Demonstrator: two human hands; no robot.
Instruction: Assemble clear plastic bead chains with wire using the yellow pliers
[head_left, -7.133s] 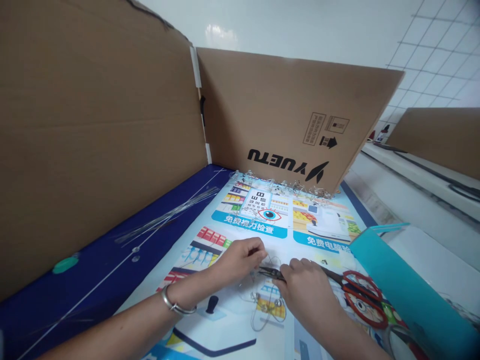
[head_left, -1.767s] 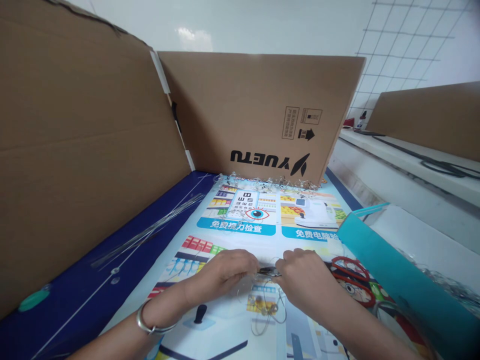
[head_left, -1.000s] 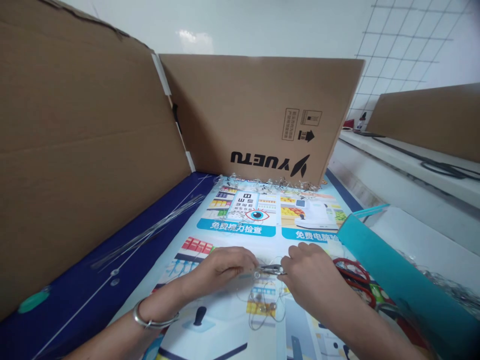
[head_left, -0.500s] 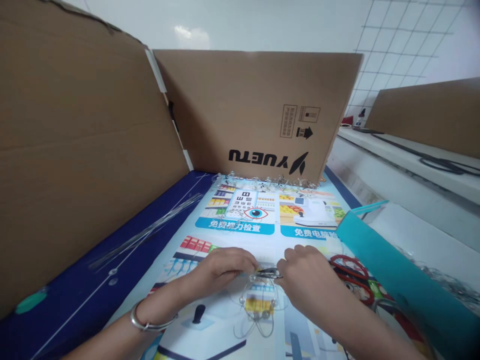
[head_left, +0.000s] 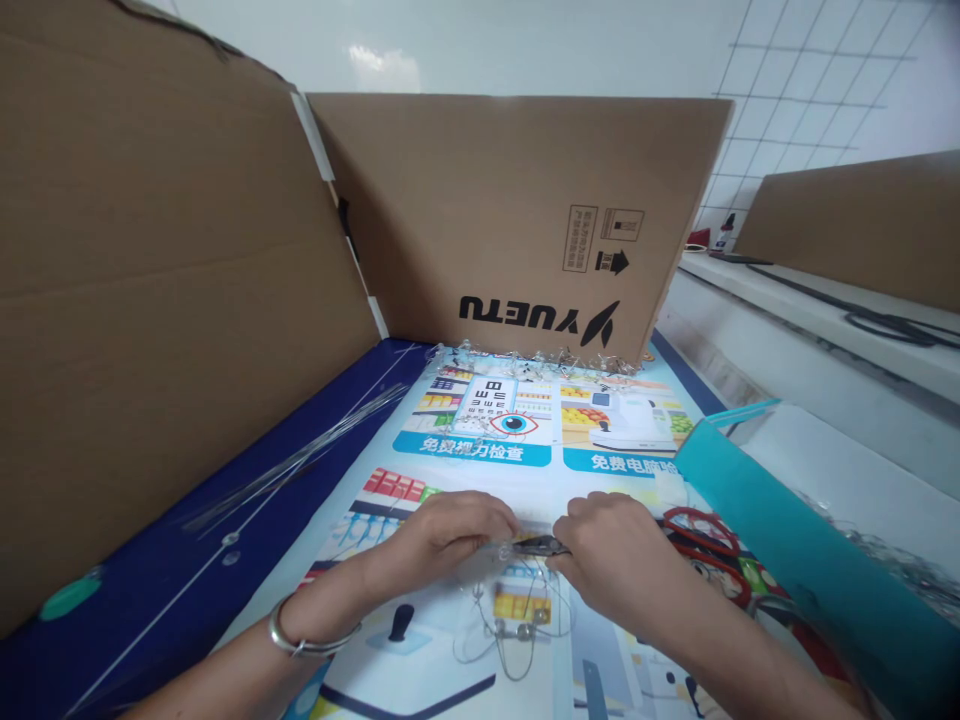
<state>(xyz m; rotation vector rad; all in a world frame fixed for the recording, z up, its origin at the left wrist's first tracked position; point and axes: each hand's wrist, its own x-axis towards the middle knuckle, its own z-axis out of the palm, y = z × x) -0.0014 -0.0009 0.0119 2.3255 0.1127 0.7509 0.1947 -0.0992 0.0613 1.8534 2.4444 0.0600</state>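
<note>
My left hand [head_left: 459, 528] is closed, its fingertips pinching the upper end of a thin wire piece with clear round beads [head_left: 523, 632]. Loops of that wire dangle below the fingers, over the printed sheet. In my right hand [head_left: 611, 548], a pair of small pliers [head_left: 540, 545] points left. The jaws meet the wire close to my left fingertips; whether they grip it cannot be made out. The handles are hidden in my right fist.
Red-handled scissors [head_left: 705, 530] lie right of my right hand. Beyond them stands a teal box [head_left: 795, 545] holding tangled wire pieces. Straight wires [head_left: 300, 455] lie on the left. Similar wire pieces [head_left: 525, 366] line the foot of the back cardboard panel [head_left: 450, 200].
The hanging wire loops have swung and turned slightly left. The pliers' jaws have shifted a little beside the left fingertips. Both hands stay nearly in place.
</note>
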